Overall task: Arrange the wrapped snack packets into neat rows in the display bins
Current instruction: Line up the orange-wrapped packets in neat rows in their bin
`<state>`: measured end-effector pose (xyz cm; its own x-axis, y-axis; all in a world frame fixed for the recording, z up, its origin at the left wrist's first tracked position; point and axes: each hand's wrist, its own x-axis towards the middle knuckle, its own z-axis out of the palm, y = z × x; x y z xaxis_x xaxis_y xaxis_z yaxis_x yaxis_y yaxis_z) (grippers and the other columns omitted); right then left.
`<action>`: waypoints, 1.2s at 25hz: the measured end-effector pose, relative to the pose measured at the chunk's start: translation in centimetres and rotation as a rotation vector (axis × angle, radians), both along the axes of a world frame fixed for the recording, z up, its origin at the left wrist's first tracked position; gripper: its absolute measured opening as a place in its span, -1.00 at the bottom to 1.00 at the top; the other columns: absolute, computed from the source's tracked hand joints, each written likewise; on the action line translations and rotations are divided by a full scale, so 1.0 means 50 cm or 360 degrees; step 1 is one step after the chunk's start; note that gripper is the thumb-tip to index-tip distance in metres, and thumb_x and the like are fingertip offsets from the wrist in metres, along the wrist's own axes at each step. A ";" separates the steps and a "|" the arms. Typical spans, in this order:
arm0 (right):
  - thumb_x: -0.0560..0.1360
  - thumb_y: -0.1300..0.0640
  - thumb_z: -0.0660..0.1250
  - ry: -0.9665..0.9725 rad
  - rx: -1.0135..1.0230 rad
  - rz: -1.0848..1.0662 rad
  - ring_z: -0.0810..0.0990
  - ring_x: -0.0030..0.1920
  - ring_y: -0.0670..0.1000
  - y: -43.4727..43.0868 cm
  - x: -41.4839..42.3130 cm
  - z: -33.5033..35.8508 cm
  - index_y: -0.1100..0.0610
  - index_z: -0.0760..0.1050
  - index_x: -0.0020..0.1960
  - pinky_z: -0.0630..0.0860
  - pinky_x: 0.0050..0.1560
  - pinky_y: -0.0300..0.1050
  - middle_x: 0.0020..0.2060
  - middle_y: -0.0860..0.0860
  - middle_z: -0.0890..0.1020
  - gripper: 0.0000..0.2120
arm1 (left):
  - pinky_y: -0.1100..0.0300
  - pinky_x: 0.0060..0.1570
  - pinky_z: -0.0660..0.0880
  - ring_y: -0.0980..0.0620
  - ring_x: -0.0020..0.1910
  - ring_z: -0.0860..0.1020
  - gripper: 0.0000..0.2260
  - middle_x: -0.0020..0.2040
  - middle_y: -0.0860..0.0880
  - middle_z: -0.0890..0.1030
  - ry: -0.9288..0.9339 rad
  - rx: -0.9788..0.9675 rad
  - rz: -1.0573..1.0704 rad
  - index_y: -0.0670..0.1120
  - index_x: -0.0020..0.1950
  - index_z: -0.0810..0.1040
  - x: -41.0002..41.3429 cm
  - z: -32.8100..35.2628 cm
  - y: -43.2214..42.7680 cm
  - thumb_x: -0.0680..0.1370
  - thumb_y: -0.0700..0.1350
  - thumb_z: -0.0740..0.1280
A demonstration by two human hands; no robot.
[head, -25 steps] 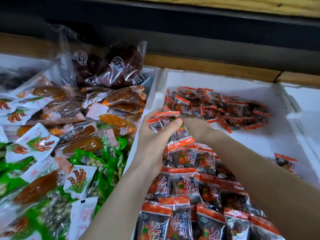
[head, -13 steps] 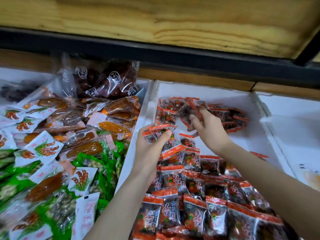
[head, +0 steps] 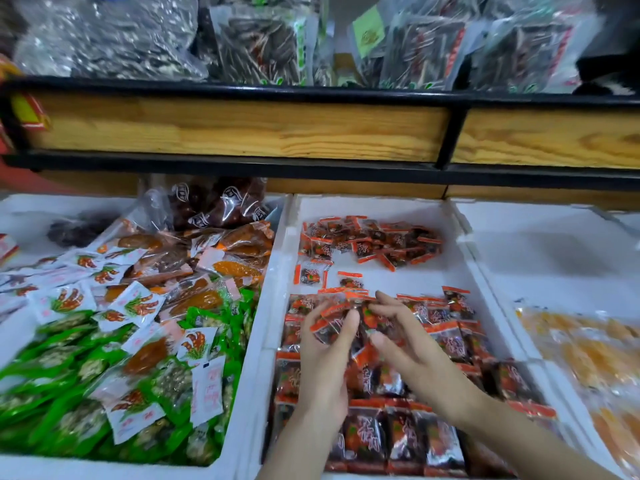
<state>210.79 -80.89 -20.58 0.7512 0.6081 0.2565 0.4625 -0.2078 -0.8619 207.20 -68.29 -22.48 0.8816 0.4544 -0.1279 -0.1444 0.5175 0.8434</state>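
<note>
1. Looking down from the head camera, two bare hands meet over the middle white bin (head: 460, 244).
2. The left hand (head: 323, 355) is curled around a small bunch of red-topped snack packets (head: 329, 325), with the thumb pressed on the front one.
3. The right hand (head: 412, 355) has its fingers spread and loose. Its fingertips reach in toward the same bunch, but it is too blurry to tell if it grips any packet.
4. Under the hands, more of these packets lie in rows (head: 398, 434) that fill the near part of the bin.
5. A loose pile of packets (head: 370, 240) sits at the far end of that bin.
6. Two single packets (head: 311, 274) lie on the bare white floor between the pile and the rows.
7. The left bin (head: 263, 327) is full of mixed snacks: green packs (head: 62, 372), white packs with a red picture (head: 140, 304) and orange ones (head: 239, 270).
8. The right bin (head: 498, 306) holds yellow packs (head: 585, 355), which look blurry.
9. Above the bins is a wooden shelf (head: 242, 128) with a black frame, and clear bags of dark seeds (head: 263, 43) stand on it.
</note>
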 end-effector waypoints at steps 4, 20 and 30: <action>0.52 0.32 0.28 0.0091 0.0227 -0.0134 0.21 0.35 -0.40 -0.042 -0.054 0.006 -0.09 0.27 0.30 0.28 0.16 -0.54 0.39 -0.32 0.22 -0.52 | -0.11 0.32 0.39 -0.01 0.22 0.55 -0.21 0.17 0.03 0.64 0.0053 0.0021 -0.0247 0.10 0.34 0.43 -0.054 0.006 -0.048 0.15 -0.01 0.63; 0.56 0.21 0.25 0.0457 0.0239 -0.1035 0.58 0.06 0.09 -0.268 -0.083 -0.060 0.15 0.23 0.34 0.57 -0.01 0.02 0.19 0.16 0.50 -0.61 | -0.06 0.37 0.22 0.05 0.32 0.30 -0.37 0.38 0.03 0.33 0.0073 0.0116 -0.0075 0.13 0.39 0.32 -0.147 -0.037 -0.135 0.39 -0.05 0.51; 0.58 0.28 0.08 -0.0172 -0.0628 -0.1106 0.43 0.16 0.15 -0.312 -0.093 -0.141 0.06 0.08 0.49 0.42 0.14 0.03 0.22 0.15 0.39 -0.49 | -0.17 0.32 0.38 -0.09 0.32 0.45 -0.06 0.36 0.02 0.45 0.0096 0.0213 -0.0206 0.21 0.28 0.42 -0.154 -0.066 -0.170 -0.07 0.32 0.60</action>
